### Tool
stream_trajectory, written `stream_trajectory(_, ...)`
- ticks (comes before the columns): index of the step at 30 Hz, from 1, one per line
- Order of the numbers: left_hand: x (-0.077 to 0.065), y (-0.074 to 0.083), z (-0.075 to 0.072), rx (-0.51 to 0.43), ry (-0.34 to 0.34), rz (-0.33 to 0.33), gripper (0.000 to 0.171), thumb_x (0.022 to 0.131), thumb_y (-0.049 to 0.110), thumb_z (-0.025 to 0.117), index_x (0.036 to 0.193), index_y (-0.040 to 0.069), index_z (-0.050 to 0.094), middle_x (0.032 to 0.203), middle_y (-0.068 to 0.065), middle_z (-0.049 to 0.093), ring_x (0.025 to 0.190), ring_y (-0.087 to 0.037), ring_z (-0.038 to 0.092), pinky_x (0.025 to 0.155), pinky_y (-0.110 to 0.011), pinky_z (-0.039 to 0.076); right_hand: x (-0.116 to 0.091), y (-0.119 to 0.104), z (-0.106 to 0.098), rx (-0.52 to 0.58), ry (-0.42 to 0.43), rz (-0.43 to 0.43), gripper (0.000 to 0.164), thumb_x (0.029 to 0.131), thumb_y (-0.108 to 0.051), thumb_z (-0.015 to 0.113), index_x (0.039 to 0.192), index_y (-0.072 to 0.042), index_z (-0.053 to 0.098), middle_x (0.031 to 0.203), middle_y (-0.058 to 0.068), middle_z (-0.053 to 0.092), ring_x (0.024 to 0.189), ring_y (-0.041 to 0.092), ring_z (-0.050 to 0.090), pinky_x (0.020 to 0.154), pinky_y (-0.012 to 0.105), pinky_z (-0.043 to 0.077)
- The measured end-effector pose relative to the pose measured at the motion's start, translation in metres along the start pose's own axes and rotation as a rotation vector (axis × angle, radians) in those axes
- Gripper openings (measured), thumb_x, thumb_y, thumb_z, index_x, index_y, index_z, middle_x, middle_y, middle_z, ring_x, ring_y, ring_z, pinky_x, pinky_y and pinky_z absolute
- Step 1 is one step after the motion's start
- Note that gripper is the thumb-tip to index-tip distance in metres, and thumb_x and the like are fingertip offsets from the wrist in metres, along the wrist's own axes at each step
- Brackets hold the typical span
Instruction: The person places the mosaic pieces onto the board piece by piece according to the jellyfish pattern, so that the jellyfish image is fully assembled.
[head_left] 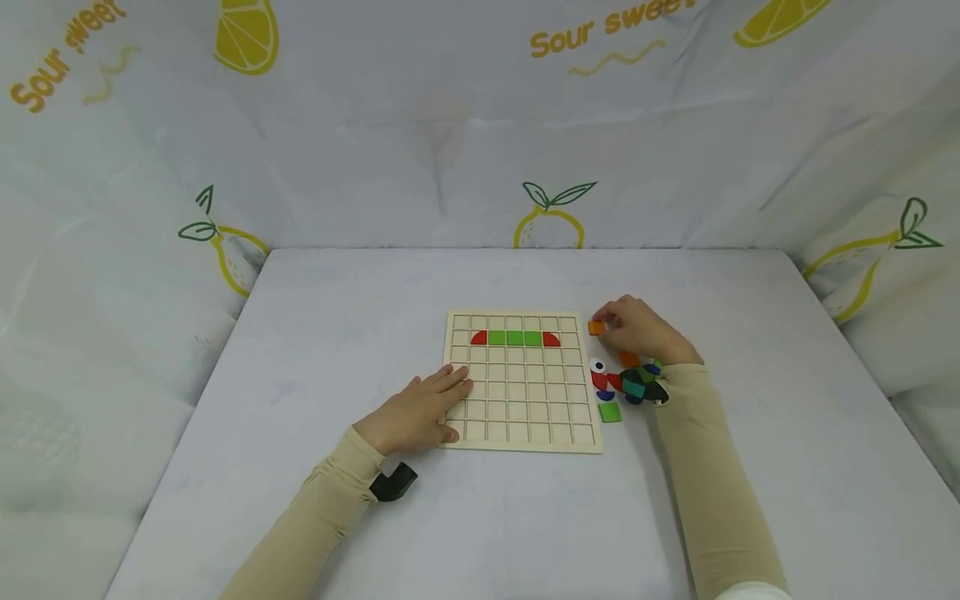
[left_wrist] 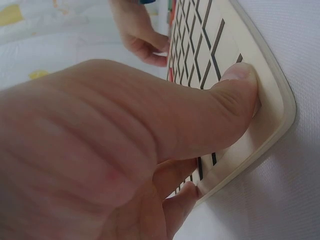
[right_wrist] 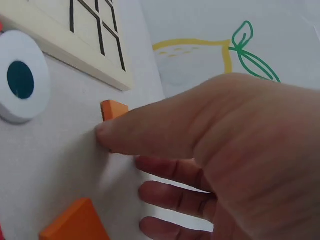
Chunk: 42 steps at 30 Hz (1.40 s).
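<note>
A wooden grid board (head_left: 517, 389) lies flat on the table; in its second row from the top, three green squares (head_left: 515, 338) sit between two red quarter-round tiles (head_left: 479, 338). My left hand (head_left: 416, 412) rests on the board's left edge with fingers spread, and the left wrist view shows its thumb (left_wrist: 235, 95) pressing near a corner. Beyond the board's upper right side, my right hand (head_left: 641, 329) pinches a small orange tile (head_left: 596, 327) with thumb and fingertips, low at the table. In the right wrist view this tile (right_wrist: 114, 108) is partly hidden behind the thumb.
Right of the board lie a second orange tile (head_left: 628, 358), a white round piece (head_left: 597, 365) with a dark dot, a green square (head_left: 610, 412), and a cluster of several red, blue, green and black pieces (head_left: 633, 387) partly under the right wrist. A printed curtain (head_left: 375, 167) hangs behind the table.
</note>
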<state>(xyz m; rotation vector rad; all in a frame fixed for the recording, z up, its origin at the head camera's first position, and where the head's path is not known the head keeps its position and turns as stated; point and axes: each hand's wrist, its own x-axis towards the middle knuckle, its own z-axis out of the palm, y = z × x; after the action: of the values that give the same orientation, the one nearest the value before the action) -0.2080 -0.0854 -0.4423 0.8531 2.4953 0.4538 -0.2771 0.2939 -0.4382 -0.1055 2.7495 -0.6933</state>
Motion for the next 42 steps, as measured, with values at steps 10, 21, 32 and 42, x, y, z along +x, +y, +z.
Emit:
stream_trajectory(10,-0.001,0.001,-0.001,0.005,0.003,0.001,0.078,0.093,0.024,0.073,0.159,0.014,0.033,0.171,-0.002,0.019,0.16,-0.024,0.012,0.128,-0.061,0.017,-0.004,-0.01,-0.005,0.1,-0.011,-0.001,0.041,0.098,-0.024,0.06,0.133,-0.004,0.06,0.125,0.019,0.061,0.109,0.033,0.055,0.089,0.042,0.054)
stream_trajectory(21,-0.001,0.0,0.0,0.019,-0.004,-0.001,0.079,0.093,0.026,0.072,0.16,0.014,0.032,0.171,-0.002,0.018,0.16,-0.022,0.011,0.128,-0.06,0.017,-0.014,-0.04,-0.004,0.106,-0.088,-0.137,0.038,0.097,-0.016,0.064,0.133,-0.005,0.062,0.12,0.013,0.063,0.109,0.029,0.055,0.09,0.038,0.051)
stream_trajectory(32,-0.001,0.001,0.0,0.011,0.004,0.002,0.078,0.093,0.025,0.072,0.16,0.014,0.033,0.171,-0.003,0.019,0.16,-0.024,0.012,0.127,-0.061,0.018,-0.011,-0.055,0.007,0.126,-0.16,-0.141,0.035,0.094,-0.019,0.07,0.126,-0.005,0.066,0.123,0.012,0.06,0.101,0.026,0.051,0.079,0.031,0.048)
stream_trajectory(42,-0.002,0.003,-0.001,0.003,0.004,-0.004,0.077,0.093,0.023,0.072,0.159,0.014,0.034,0.171,-0.003,0.019,0.16,-0.024,0.013,0.128,-0.06,0.017,-0.007,-0.059,0.017,0.089,-0.186,-0.212,0.026,0.094,-0.017,0.072,0.117,-0.007,0.067,0.109,0.01,0.062,0.095,0.024,0.053,0.076,0.03,0.049)
